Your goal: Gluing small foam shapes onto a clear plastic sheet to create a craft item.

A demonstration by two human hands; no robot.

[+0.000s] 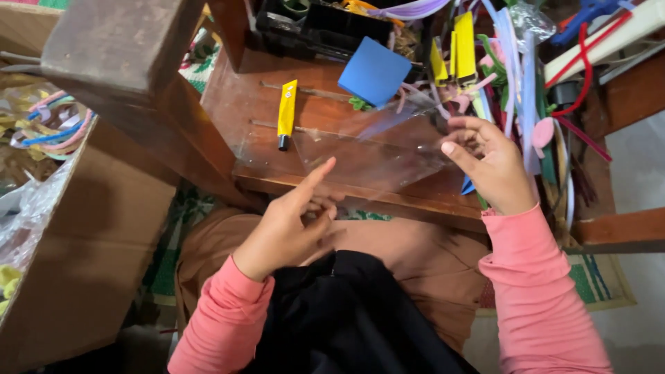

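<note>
My right hand pinches the right end of a clear plastic sleeve and holds it flat above a low wooden table. My left hand hovers just below the sleeve's near edge, index finger stretched toward it, the other fingers curled with nothing in them. Both arms wear pink sleeves. A yellow tube with a black tip lies on the table behind the plastic sleeve. A blue foam square sits tilted beyond the sleeve.
Yellow foam pieces, pastel strips and chenille stems crowd the table's right side. A black tray stands at the back. A cardboard box stands at left, beside a bag of coloured hoops. A wooden block juts out upper left.
</note>
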